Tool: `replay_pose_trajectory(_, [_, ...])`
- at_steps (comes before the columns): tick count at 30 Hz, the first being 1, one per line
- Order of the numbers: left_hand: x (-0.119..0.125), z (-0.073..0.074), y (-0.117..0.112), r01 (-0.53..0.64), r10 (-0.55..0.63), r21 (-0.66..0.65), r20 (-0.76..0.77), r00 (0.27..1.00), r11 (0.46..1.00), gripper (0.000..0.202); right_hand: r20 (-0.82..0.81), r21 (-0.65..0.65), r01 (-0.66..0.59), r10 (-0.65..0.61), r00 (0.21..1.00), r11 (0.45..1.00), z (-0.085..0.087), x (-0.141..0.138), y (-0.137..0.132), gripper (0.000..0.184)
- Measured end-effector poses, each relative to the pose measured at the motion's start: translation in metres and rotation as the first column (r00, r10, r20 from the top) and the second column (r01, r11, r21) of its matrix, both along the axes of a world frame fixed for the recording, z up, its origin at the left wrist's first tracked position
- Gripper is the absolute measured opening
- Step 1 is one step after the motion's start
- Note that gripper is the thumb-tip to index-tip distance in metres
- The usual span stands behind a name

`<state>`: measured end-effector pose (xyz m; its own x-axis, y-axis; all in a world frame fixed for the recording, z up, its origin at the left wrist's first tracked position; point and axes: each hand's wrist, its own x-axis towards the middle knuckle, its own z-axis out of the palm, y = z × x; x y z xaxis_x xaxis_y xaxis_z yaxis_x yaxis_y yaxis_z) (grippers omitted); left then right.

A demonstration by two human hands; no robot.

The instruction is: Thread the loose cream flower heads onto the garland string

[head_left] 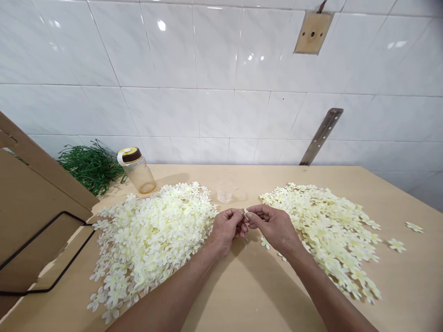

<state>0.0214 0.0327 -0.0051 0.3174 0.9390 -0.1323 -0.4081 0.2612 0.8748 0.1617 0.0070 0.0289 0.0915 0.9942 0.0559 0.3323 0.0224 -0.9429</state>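
Above the middle of the table, my left hand (226, 229) and my right hand (275, 227) meet fingertip to fingertip. Both are closed in a pinch around a small artificial flower (246, 211), of which only a pale sliver shows between the fingers. A tall heap of white-yellow artificial flowers (155, 228) lies beside my left hand. Past my right hand spreads a flatter, creamier pile of flowers (332, 230). Just behind the hands stands a small clear plastic cup (224, 193); its contents are hard to make out.
A drinking bottle (138, 173) with a yellow and brown lid stands at the back left, near a bunch of green plastic stems (92, 166). A cardboard box (41, 184) and a black wire frame (51, 258) occupy the left side. A metal bracket (321, 136) leans against the tiled wall.
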Motion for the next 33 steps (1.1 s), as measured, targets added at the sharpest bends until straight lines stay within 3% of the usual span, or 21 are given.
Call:
replay_pose_trajectory(7, [0.002,-0.003,-0.001,-0.007,0.007,0.008,-0.005,1.0,1.0,0.03,0.067,0.025,0.048,-0.049,0.997,0.999,-0.007,0.002,0.001,0.025])
replay_pose_trajectory(19, [0.003,-0.001,-0.002,-0.006,0.006,0.004,0.031,0.999,1.0,0.03,0.116,0.025,-0.001,-0.002,0.993,1.0,0.0,-0.001,-0.001,0.029])
replay_pose_trajectory(27, [0.001,0.005,-0.006,-0.011,0.016,0.057,-0.086,0.996,0.998,0.033,0.44,0.146,0.059,-0.118,0.89,0.987,0.003,-0.002,-0.004,0.024])
replay_pose_trajectory(33, [0.0,0.006,-0.005,0.002,0.006,0.069,-0.115,0.993,0.998,0.03,0.502,0.206,0.013,-0.117,0.857,0.979,0.005,-0.002,-0.006,0.023])
